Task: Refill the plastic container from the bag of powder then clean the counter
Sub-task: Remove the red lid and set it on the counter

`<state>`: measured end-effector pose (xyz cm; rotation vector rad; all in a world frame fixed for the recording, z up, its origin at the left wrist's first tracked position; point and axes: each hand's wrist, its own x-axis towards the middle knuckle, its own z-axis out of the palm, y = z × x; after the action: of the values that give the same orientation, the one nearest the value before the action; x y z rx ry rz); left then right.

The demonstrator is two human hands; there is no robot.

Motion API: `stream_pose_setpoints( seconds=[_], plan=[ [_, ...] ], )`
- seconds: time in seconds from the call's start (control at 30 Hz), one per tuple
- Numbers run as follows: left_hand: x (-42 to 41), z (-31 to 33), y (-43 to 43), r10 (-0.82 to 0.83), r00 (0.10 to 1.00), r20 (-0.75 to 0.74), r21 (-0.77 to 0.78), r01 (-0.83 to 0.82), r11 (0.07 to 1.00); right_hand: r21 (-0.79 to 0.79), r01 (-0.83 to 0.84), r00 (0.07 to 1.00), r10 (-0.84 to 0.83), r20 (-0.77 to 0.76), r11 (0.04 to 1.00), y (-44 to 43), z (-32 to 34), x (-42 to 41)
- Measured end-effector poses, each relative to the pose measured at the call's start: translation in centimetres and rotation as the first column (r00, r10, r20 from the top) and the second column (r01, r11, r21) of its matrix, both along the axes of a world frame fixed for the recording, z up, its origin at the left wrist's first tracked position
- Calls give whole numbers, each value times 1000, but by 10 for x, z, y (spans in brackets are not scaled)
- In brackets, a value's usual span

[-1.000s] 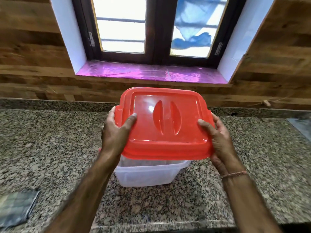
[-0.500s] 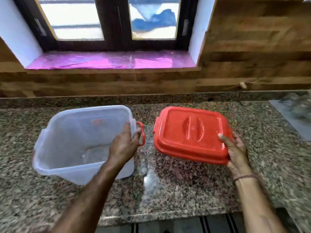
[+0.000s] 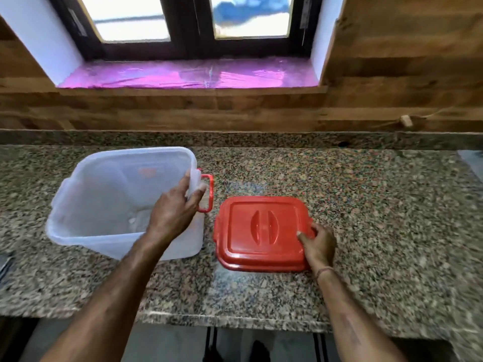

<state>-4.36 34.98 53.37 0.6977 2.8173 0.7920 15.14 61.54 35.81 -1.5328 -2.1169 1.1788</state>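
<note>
A clear plastic container (image 3: 104, 194) with a red side handle (image 3: 207, 193) stands open on the granite counter (image 3: 379, 218), left of centre. A little white powder lies on its bottom. My left hand (image 3: 175, 212) grips the container's right rim next to the handle. The red lid (image 3: 261, 233) lies flat on the counter to the container's right. My right hand (image 3: 320, 245) holds the lid's right edge, thumb on top. No bag of powder is in view.
A wooden wall and a window with a pink-lined sill (image 3: 183, 74) rise behind the counter. A grey object (image 3: 473, 163) shows at the far right edge. The counter's front edge runs below my arms, with striped floor matting (image 3: 261, 346) beneath.
The lid came off the container, moved right and now lies flat on the counter. My left hand shifted from the lid to the container's rim.
</note>
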Motion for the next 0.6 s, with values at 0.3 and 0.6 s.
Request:
stream_pose_setpoints(
  seconds=[0.3, 0.6],
  plan=[
    [1, -1, 0, -22, 999, -28, 33, 22, 999, -58, 31, 999, -32, -13, 998, -15, 17, 3],
    [11, 9, -2, 18, 998, -54, 126, -11, 992, 44, -10, 997, 13, -82, 999, -45, 53, -22]
  ],
)
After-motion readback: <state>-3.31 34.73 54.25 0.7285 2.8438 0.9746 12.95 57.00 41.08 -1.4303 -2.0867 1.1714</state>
